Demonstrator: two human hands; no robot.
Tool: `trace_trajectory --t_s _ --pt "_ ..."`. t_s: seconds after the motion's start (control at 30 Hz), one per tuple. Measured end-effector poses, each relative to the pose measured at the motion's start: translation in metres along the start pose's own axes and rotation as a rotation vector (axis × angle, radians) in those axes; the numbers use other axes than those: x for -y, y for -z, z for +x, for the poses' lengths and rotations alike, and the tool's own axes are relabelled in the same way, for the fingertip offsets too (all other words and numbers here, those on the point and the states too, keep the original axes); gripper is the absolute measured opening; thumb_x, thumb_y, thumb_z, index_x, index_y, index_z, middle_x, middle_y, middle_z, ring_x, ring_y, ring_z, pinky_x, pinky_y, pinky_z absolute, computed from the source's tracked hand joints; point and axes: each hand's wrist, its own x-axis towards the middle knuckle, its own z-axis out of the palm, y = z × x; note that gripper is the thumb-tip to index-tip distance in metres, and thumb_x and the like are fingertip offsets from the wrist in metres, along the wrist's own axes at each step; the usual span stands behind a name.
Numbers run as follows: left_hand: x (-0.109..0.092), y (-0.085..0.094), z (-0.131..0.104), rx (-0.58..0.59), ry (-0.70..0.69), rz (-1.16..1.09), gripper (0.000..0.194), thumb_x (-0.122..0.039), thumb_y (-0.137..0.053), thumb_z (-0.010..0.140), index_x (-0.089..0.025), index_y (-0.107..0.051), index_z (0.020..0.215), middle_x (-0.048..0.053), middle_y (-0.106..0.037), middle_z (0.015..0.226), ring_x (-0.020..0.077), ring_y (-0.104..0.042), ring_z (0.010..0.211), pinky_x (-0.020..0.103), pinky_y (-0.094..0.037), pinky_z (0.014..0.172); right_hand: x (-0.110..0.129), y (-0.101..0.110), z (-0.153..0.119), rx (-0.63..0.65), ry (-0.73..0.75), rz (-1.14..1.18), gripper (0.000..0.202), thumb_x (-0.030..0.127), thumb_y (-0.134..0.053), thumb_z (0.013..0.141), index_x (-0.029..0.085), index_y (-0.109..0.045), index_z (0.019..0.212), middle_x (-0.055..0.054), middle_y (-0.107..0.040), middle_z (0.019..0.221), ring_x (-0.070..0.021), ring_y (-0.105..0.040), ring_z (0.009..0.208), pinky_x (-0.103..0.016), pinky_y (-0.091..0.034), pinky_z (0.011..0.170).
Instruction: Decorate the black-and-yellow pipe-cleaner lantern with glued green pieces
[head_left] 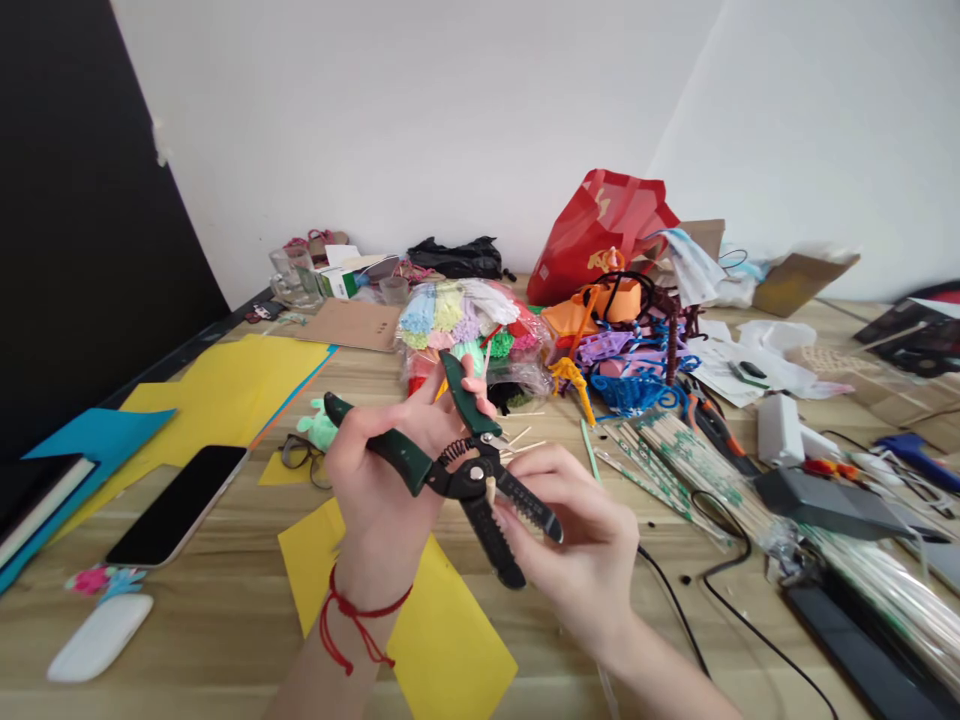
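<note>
My left hand (386, 520) is wrapped around the green handles of a pair of wire strippers (477, 476). Their black toothed jaws stand apart and point down to the right. With thumb and fingers together, my right hand (589, 535) pinches a thin wooden stick (490, 489), whose end shows between the jaws near the pivot. The rest of that stick is hidden by my fingers. Under my left wrist lies yellow paper (450, 630) on the wooden table (240, 640). Short cut stick pieces (523, 436) are scattered just behind the strippers.
On the left are a phone (180, 503), a white mouse (101, 637) and yellow sheets (232, 385). Yarn bundles (457, 315) and a red bag (600, 235) stand at the back. To the right are packed wooden sticks (690, 460), orange-handled pliers (716, 425) and a black cable (739, 600).
</note>
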Motion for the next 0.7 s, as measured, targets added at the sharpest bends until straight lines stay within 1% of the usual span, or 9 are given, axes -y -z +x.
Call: trace_trajectory --t_s 0.1,0.23,0.37,0.47,0.57,0.7 --pt "-0.0018 -0.0006 0.0000 -0.075 0.034 -0.007 0.063 -0.027 -0.053 0.063 -0.011 -0.051 0.124 0.016 -0.065 0.108 0.0364 -0.064 0.108 0.049 -0.053 0.093 -0.0012 -0.0012 0.0005 -0.009 -0.058 0.049 0.021 0.003 -0.077 0.071 0.023 -0.077 0.078 -0.003 -0.071 0.077 -0.0158 -0.067 0.072 -0.027 -0.058 0.064" --pt "-0.0019 0.0023 0.0002 -0.137 0.016 -0.030 0.054 -0.027 -0.051 0.065 -0.014 -0.056 0.117 0.013 -0.066 0.095 0.0362 -0.066 0.105 0.050 -0.054 0.090 -0.0045 -0.0016 0.0010 -0.011 -0.146 0.130 0.018 0.008 -0.080 0.071 0.024 -0.078 0.076 -0.002 -0.071 0.076 -0.0149 -0.067 0.072 -0.025 -0.057 0.064" --pt "-0.0012 0.0044 -0.0011 -0.139 0.029 -0.057 0.051 -0.024 -0.053 0.066 -0.014 -0.058 0.115 0.011 -0.065 0.087 0.0363 -0.067 0.101 0.052 -0.054 0.089 -0.0066 -0.0012 0.0009 -0.015 -0.181 0.137 0.010 0.016 -0.082 0.073 0.025 -0.078 0.075 -0.002 -0.071 0.075 -0.0158 -0.066 0.070 -0.028 -0.057 0.064" --pt "-0.0011 0.0039 -0.0017 -0.124 0.012 -0.067 0.049 -0.022 -0.051 0.066 -0.016 -0.060 0.114 0.010 -0.063 0.083 0.0370 -0.066 0.102 0.053 -0.054 0.088 -0.0070 -0.0014 0.0011 -0.011 -0.184 0.127 0.007 0.021 -0.083 0.074 0.025 -0.078 0.075 -0.003 -0.071 0.074 -0.0168 -0.066 0.069 -0.029 -0.056 0.063" --pt "-0.0020 0.0018 -0.0020 -0.138 0.003 -0.067 0.047 -0.022 -0.049 0.065 -0.018 -0.061 0.111 0.009 -0.062 0.080 0.0375 -0.066 0.103 0.052 -0.054 0.087 -0.0069 -0.0019 0.0012 -0.007 -0.178 0.142 0.008 0.019 -0.083 0.074 0.025 -0.078 0.075 -0.003 -0.071 0.074 -0.0163 -0.065 0.069 -0.029 -0.055 0.062" --pt "-0.0041 -0.0022 -0.0031 -0.151 -0.013 -0.037 0.036 -0.022 -0.053 0.066 -0.017 -0.060 0.101 0.010 -0.063 0.084 0.0350 -0.066 0.103 0.049 -0.055 0.089 -0.0068 -0.0023 0.0015 0.000 -0.183 0.145 0.007 0.021 -0.082 0.075 0.025 -0.077 0.074 -0.003 -0.070 0.074 -0.0166 -0.065 0.068 -0.029 -0.054 0.062"
